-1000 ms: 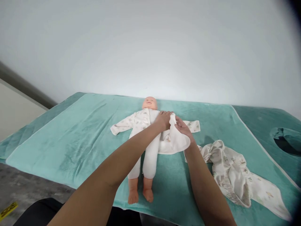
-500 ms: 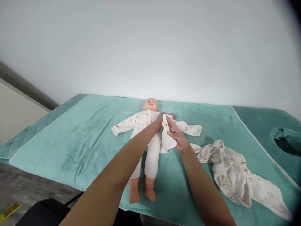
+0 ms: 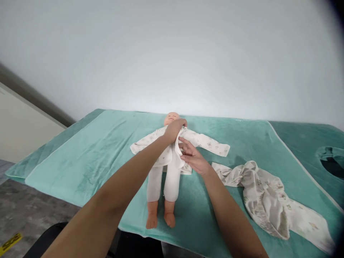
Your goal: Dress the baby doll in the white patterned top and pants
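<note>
A baby doll (image 3: 165, 179) lies on its back on a teal towel (image 3: 88, 157), dressed in a white printed top (image 3: 206, 142) with sleeves spread out. My left hand (image 3: 175, 129) is closed on the top's fabric at the doll's chest, just below the head. My right hand (image 3: 192, 157) pinches the right front flap of the top at the doll's belly, folded across the body. The doll's white legs and bare feet point toward me.
A crumpled white printed garment (image 3: 268, 200) lies on the towel to the right of the doll. A darker teal surface with a face hole (image 3: 331, 163) is at the far right. A grey wall stands behind; grey floor shows at the left.
The right flap of the top has been drawn from its open spread across the doll's body. My left hand moved up toward the doll's neck. The view shifted slightly.
</note>
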Motion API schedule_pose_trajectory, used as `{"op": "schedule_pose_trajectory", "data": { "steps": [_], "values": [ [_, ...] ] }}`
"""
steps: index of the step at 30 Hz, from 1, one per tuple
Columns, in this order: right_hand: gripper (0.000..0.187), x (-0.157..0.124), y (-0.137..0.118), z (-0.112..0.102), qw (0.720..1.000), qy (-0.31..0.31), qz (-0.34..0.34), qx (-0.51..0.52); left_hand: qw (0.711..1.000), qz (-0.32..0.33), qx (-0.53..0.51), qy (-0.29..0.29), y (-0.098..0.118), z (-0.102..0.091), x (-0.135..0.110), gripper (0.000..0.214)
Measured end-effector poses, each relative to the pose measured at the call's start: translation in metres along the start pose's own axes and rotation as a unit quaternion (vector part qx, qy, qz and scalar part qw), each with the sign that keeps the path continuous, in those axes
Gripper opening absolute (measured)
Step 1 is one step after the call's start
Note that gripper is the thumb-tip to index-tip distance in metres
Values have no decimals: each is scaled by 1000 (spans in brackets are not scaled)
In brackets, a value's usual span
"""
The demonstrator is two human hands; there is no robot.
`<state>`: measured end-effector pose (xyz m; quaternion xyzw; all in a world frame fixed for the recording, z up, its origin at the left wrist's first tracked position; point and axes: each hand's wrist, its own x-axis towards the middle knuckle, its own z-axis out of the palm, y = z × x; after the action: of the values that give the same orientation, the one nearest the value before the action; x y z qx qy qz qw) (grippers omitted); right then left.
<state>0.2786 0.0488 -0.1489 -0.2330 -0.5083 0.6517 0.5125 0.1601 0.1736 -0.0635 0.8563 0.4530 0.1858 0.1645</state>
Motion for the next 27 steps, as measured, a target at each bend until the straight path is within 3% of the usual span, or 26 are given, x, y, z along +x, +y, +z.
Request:
{"op": "schedule_pose_trajectory", "data": {
  "steps": [3, 5, 9, 12, 14, 16, 20, 23, 27],
  "values": [
    [63, -1, 0, -1, 999, -29, 20, -13, 998, -41, 33, 35, -15, -20, -11, 11],
    [63, -2, -4, -1, 996, -80, 32, -6, 993, -85, 45, 62, -26, -25, -18, 5],
    [63, -7, -16, 3, 976, -207, 63, 16, 986, -142, 31, 86, -45, -20, -30, 13],
    [61, -10, -20, 3, 972, -221, 77, 18, 993, -105, 27, 56, -47, -11, -44, 25],
    [60, -11, -16, 1, 981, -179, 70, 25, 996, -58, 54, 31, -42, -7, -56, 35],
    [57, -14, -9, 0, 993, -100, 46, 35, 995, -21, 98, 14, -33, -7, -68, 42],
    [47, -32, 12, 5, 995, 101, -9, -13, 988, -38, 146, 18, -13, -15, -88, 48],
    [38, -67, 27, 12, 971, 185, -21, -149, 985, -46, 164, 9, -7, -23, -105, 50],
    [28, -146, 35, 15, 908, 245, -32, -338, 983, -5, 185, 13, -19, -19, -141, 55]
  ]
}}
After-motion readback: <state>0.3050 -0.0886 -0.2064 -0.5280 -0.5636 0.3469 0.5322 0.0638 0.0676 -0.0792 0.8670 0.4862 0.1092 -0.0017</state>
